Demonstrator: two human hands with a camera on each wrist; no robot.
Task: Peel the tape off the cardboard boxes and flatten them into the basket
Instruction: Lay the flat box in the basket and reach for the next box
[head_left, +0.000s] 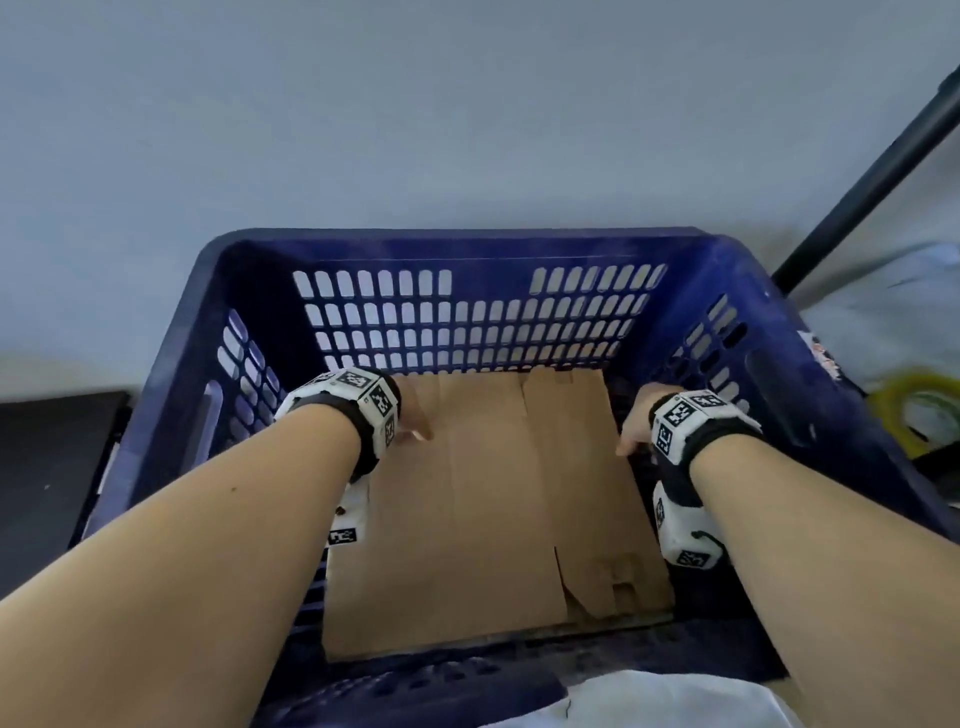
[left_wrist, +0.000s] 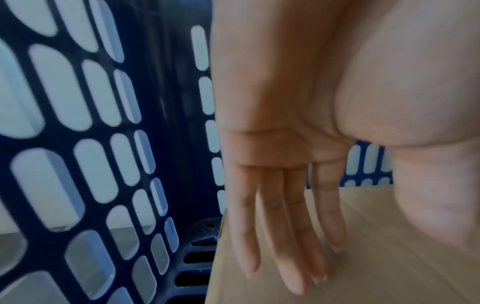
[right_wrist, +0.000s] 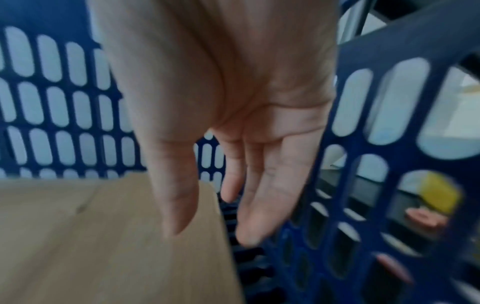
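A flattened brown cardboard box (head_left: 498, 509) lies on the floor of the dark blue plastic basket (head_left: 467, 244). My left hand (head_left: 415, 415) reaches down at the cardboard's left side; in the left wrist view its fingers (left_wrist: 291, 236) are straight over the cardboard (left_wrist: 376, 257), and touch is unclear. My right hand (head_left: 636, 426) hangs at the cardboard's right edge. In the right wrist view its fingers (right_wrist: 262, 197) are relaxed and straight, the thumb over the cardboard (right_wrist: 103, 236), the rest over the gap beside the basket wall (right_wrist: 363, 51). Neither hand holds anything.
The basket stands against a pale wall (head_left: 415, 104). To its right lie a yellow tape roll (head_left: 914, 410), a white plastic bag (head_left: 883, 322) and a slanting black pole (head_left: 872, 176). A dark flat object (head_left: 47, 467) sits left of the basket. White cloth (head_left: 675, 701) shows at the near edge.
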